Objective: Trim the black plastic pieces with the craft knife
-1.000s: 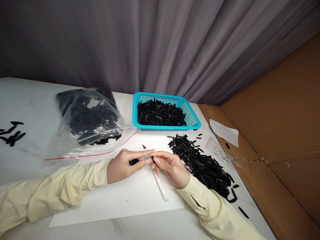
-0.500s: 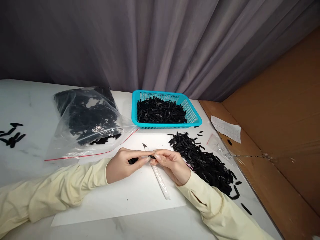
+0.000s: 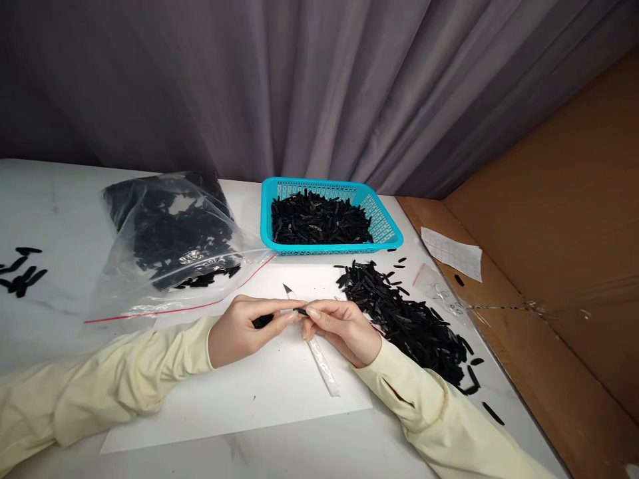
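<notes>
Over the white sheet of paper (image 3: 234,399), my left hand (image 3: 244,330) and my right hand (image 3: 344,329) meet fingertip to fingertip. Both pinch one small, slim black strip (image 3: 300,311) between thumb and fingers; its ends are partly hidden. Under my right fingers lies a thin tool (image 3: 323,369) with a dark pointed tip and a white, plastic-wrapped handle. A few black pieces (image 3: 263,321) show on the paper behind my left fingers. Right of my right hand spreads a large heap of black strips (image 3: 399,313).
A blue basket (image 3: 329,249) of black strips stands at the back. To its left lies a clear zip bag (image 3: 174,226) full of them. Loose strips (image 3: 22,279) lie far left. Brown cardboard (image 3: 564,199) borders the right side, with a paper slip (image 3: 452,254) on it.
The lower fingers of my right hand have shifted slightly down, and the black strip is tilted a little differently. Both hands keep their pinch in nearly the same place.
</notes>
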`<control>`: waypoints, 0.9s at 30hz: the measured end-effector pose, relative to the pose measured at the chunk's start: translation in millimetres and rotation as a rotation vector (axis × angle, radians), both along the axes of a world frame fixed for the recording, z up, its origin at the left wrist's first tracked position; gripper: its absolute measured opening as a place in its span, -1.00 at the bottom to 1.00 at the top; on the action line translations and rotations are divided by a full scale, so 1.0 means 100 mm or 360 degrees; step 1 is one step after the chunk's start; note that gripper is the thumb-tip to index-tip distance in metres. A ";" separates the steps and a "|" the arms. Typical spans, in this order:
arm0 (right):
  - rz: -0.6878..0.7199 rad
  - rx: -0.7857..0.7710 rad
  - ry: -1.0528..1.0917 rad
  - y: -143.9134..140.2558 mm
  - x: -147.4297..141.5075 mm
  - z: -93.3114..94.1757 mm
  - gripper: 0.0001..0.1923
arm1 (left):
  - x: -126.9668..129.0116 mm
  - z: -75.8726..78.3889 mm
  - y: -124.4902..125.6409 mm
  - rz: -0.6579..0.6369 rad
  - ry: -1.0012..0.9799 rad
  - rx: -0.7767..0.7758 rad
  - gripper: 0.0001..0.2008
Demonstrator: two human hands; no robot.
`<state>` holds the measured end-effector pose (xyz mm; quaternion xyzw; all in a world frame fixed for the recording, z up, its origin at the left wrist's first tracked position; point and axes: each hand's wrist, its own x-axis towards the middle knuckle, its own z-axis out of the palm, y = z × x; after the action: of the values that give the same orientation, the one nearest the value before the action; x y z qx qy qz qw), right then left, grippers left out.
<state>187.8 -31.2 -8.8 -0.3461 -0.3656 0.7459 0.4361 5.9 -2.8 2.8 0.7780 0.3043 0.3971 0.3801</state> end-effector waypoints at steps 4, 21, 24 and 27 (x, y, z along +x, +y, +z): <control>-0.0003 0.0003 0.0009 0.00 0.00 -0.01 -0.79 | 0.00 0.00 0.01 -0.0035 0.0020 -0.0014 -0.77; -0.0015 -0.0043 -0.0007 -0.01 -0.01 0.02 -0.71 | 0.01 0.01 0.01 -0.0054 0.0068 -0.0068 -0.77; -0.0009 -0.0034 -0.0006 -0.01 -0.01 0.01 -0.71 | 0.00 0.01 0.01 -0.0045 0.0070 -0.0061 -0.77; -0.0003 -0.0039 -0.0001 -0.01 -0.01 0.01 -0.72 | -0.01 0.00 0.01 -0.0046 0.0074 -0.0054 -0.76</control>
<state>187.0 -32.2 -7.5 -0.3520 -0.3564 0.7498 0.4324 5.2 -2.3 2.8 0.7847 0.3085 0.3681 0.3919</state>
